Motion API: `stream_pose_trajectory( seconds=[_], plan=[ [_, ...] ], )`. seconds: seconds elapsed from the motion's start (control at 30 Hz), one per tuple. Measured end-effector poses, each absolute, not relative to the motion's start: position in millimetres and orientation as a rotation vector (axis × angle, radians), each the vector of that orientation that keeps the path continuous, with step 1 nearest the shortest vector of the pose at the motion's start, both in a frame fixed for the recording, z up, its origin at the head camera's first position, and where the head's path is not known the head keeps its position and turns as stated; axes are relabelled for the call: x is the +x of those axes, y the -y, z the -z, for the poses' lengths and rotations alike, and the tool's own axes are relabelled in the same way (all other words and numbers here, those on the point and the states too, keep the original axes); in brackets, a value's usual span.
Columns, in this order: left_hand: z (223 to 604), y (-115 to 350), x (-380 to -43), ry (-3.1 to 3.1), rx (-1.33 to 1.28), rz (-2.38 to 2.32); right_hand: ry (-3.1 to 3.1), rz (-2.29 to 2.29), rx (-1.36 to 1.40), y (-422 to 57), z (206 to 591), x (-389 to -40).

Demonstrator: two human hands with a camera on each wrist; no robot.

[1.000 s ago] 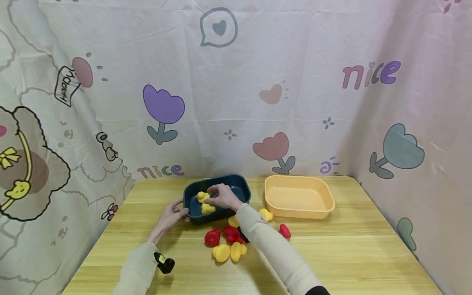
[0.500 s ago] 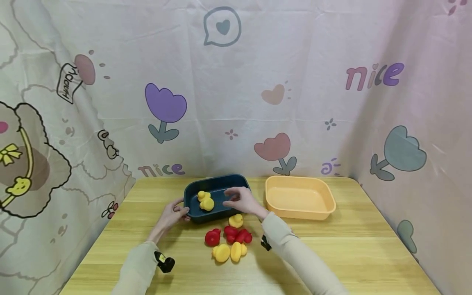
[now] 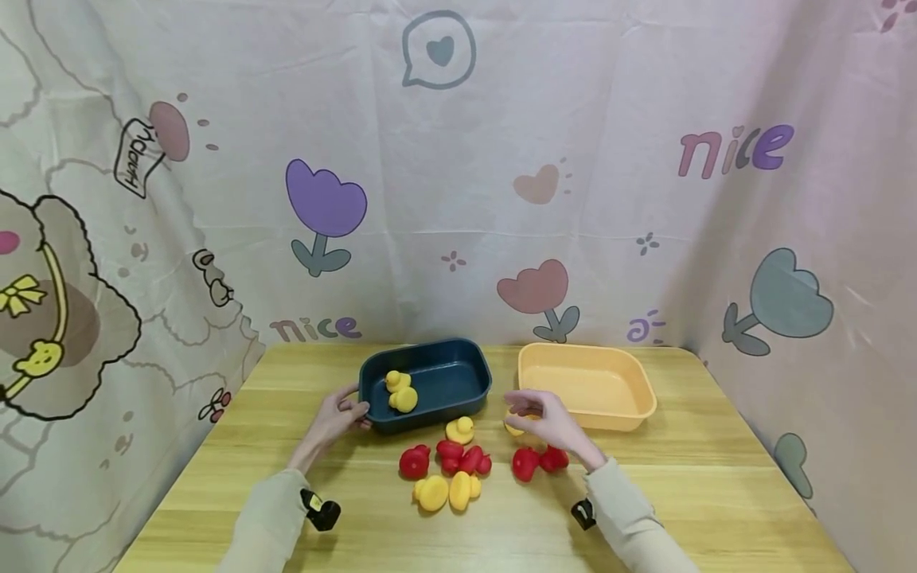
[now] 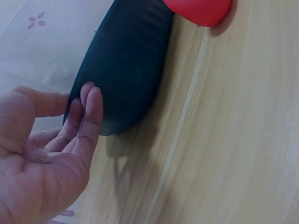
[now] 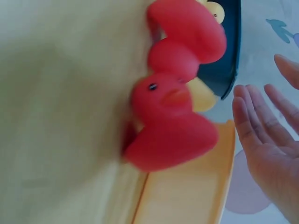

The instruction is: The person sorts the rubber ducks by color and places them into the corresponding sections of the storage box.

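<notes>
My left hand [image 3: 338, 414] grips the left end of a dark blue tray [image 3: 437, 417], thumb on one side of the rim and fingers [image 4: 91, 116] against the outer wall. Two yellow rubber ducks [image 3: 403, 399] sit in the tray's left part. My right hand [image 3: 548, 418] hovers over a yellow rubber duck [image 3: 513, 426], partly hidden beneath it, in front of an orange-yellow tray [image 3: 623, 419]. Its fingers are extended and hold nothing in the right wrist view. Close to that camera, two red rubber ducks [image 5: 170, 135] lie side by side.
Between the arms lies a cluster of loose ducks: a yellow duck [image 3: 460, 430] near the blue tray, several red ducks [image 3: 414, 461] and two more yellow ducks [image 3: 431, 493] nearer the front. A patterned cloth [image 3: 430, 175] hangs behind the wooden table [image 3: 344, 541].
My right hand has left the yellow ducks in the blue tray and moved right, over the duck by the orange-yellow tray. The left hand has stayed on the blue tray.
</notes>
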State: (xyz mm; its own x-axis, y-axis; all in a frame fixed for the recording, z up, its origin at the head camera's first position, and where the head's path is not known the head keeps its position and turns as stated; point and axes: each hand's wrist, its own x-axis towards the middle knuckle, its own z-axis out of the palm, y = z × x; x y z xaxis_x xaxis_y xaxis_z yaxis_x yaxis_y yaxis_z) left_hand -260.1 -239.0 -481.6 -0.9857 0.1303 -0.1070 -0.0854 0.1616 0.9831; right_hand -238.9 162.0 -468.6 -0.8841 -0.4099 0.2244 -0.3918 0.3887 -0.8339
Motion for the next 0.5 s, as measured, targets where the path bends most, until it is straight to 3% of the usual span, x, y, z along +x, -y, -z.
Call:
stream_pose_trajectory(
  seconds=[0.5],
  plan=[
    [481.5, 237.7, -260.1, -2.267, 0.03, -1.933, -2.666, 1.434, -0.794, -188.0, 489.1, -222.7]
  ],
)
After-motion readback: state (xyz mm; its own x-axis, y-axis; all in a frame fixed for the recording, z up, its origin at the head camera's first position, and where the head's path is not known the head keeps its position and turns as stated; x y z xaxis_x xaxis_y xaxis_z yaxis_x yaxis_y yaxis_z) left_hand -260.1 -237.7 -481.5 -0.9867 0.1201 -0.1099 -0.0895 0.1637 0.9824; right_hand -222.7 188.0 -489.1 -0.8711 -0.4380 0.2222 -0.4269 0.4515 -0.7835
